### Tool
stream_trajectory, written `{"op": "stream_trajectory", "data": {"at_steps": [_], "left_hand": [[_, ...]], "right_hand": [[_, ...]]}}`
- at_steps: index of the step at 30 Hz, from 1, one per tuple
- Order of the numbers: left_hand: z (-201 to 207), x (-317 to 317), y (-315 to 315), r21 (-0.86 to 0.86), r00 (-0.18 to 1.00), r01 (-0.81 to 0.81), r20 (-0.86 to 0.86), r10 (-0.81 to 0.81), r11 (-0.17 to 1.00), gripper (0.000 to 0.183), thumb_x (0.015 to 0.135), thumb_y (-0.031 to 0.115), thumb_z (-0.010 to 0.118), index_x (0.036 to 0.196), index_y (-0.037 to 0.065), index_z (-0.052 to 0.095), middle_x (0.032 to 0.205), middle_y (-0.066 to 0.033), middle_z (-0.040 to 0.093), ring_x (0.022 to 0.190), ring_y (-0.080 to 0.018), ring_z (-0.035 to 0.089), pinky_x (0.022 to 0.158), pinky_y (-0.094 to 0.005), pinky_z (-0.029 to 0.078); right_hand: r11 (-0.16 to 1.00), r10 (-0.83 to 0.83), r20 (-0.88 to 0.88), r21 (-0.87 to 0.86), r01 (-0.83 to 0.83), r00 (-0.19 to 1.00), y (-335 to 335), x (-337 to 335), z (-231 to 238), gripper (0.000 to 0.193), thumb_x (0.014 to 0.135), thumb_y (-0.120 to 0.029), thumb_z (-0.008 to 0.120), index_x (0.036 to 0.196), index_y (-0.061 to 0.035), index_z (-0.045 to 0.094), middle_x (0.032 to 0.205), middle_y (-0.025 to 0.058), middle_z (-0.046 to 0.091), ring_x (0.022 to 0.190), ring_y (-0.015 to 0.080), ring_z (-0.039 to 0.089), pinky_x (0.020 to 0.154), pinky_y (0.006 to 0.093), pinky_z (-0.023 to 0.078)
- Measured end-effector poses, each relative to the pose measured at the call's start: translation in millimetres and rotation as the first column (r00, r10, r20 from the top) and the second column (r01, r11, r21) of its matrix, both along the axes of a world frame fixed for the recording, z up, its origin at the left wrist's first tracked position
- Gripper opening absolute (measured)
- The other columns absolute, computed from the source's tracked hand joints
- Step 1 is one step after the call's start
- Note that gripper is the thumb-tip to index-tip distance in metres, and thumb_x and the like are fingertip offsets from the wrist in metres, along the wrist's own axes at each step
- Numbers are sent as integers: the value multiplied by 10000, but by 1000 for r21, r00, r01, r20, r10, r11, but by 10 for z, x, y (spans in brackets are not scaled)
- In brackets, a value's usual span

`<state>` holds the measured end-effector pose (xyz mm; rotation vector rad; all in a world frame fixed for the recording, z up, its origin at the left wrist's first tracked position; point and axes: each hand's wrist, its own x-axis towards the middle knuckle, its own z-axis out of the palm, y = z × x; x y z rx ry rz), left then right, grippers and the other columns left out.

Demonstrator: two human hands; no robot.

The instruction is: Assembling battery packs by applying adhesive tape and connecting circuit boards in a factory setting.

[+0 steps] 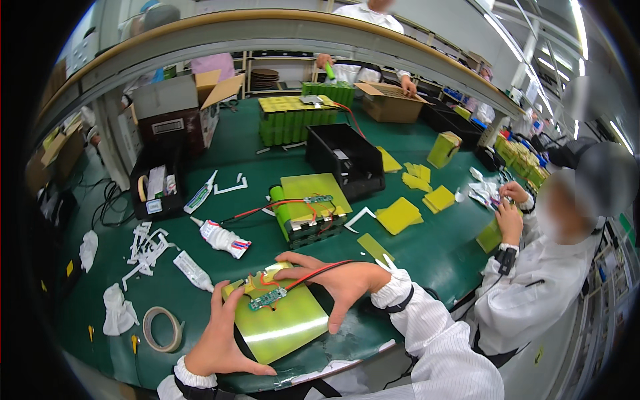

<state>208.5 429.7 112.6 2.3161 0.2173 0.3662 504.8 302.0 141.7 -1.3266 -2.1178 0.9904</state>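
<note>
A battery pack topped with a shiny yellow-green sheet [283, 323] sits at the table's near edge. At its far end lies a small green circuit board [267, 299] with red and black wires. My left hand [223, 337] grips the pack's left side, fingers at the far corner and thumb at the near one. On the other side my right hand [347, 283] grips it, fingers over the far edge and thumb by the right edge. The pack's underside is hidden. Beyond it stands a second pack [313, 223] with a yellow-green sheet, circuit board and wires.
Left lie glue tubes [225, 239], white strips [148, 250], crumpled white cloth [119, 312] and a tape roll [162, 329]. A black bin [343, 160] and yellow sheets [399, 215] are farther off. At right, a co-worker's hands [510, 217] handle a yellow-green pack. A shelf beam [300, 27] crosses above.
</note>
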Motion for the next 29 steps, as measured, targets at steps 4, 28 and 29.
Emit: {"op": "stream_trajectory", "data": {"at_steps": [4,28,29], "left_hand": [[36,-21,-19,27,1000,-6,-11,7,1000,1408,457,583,949,1511,27,199,1491,-356,115,1381,-563,264,1105,-541,374],[61,-27,-40,51,1000,7,-17,-7,999,1402,470,577,949,1520,60,179,1492,-369,114,1356,-604,289,1095,-555,389],[58,-22,-37,51,1000,9,-17,-9,999,1402,470,577,949,1520,60,179,1492,-369,114,1356,-604,289,1095,-555,389]], "right_hand": [[1000,-9,7,-9,9,1000,-11,-20,7,1309,436,-450,940,1525,-61,326,1606,249,116,1469,386,251,1175,433,274],[999,-30,-5,-34,30,1000,-24,-18,16,1318,452,-468,945,1536,-66,312,1605,258,120,1486,383,223,1186,428,258],[999,-32,-5,-34,32,999,-27,-16,14,1318,452,-468,945,1536,-66,312,1605,258,120,1486,383,223,1186,428,258]]}}
